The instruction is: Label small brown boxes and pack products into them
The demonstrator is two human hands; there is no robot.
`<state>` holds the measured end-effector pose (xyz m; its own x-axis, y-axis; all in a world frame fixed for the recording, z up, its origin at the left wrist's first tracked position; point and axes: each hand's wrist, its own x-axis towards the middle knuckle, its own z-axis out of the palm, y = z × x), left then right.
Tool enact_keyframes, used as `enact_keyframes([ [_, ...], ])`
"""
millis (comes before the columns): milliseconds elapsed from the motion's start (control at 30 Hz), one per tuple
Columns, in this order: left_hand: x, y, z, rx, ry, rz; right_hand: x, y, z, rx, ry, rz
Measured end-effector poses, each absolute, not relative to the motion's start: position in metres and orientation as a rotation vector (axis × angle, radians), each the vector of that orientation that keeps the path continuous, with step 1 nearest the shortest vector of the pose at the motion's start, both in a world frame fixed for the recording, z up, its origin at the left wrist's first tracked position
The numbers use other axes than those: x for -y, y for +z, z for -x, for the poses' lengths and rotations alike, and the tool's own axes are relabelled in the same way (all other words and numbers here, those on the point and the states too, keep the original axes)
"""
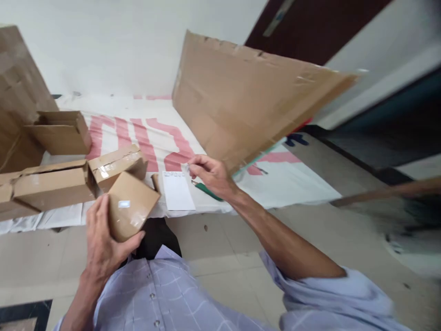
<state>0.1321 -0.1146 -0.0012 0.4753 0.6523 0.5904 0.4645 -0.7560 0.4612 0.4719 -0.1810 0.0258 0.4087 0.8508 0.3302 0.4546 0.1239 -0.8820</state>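
My left hand (103, 234) grips a small cardboard box (132, 209) by its side and lower edge, tilted above the table's front edge. A small white label with a bluish border (124, 204) is on the face turned up to me. My right hand (213, 174) is closed in a pinch just off the upper right corner of a white sheet (178, 193). A tiny pale sticker-like piece (188, 168) shows at its fingertips. Small marks or labels run along the sheet's top edge. Beneath my right hand lies a green utility knife (208, 191), partly covered.
Several cardboard boxes (51, 186) line the table's left front, with an open box (64, 133) behind. A large carton (20, 78) stands far left. A big cardboard panel (248, 96) leans over the right of the white-and-pink cloth (285, 184). Tiled floor (223, 239) lies in front.
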Motion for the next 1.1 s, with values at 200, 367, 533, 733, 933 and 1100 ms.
enact_keyframes([
  [200, 0.098, -0.003, -0.112, -0.918, 1.145, -2.499, 0.151, -0.064, -0.513, 1.123, 0.529, 1.782],
  [367, 0.102, 0.001, -0.117, -0.945, 1.124, -2.542, 0.120, -0.107, -0.509, 1.151, 0.555, 1.875],
  [533, 0.102, 0.003, -0.118, -0.965, 1.111, -2.533, 0.105, -0.119, -0.509, 1.213, 0.548, 2.012],
  [733, 0.106, 0.007, -0.119, -0.994, 1.061, -2.495, 0.101, -0.124, -0.507, 1.278, 0.527, 2.154],
  [933, 0.106, 0.008, -0.122, -0.972, 1.076, -2.506, 0.098, -0.131, -0.503, 1.326, 0.472, 2.226],
  [1100, 0.105, 0.006, -0.121, -0.957, 1.056, -2.523, 0.099, -0.133, -0.498, 1.337, 0.419, 2.246],
])
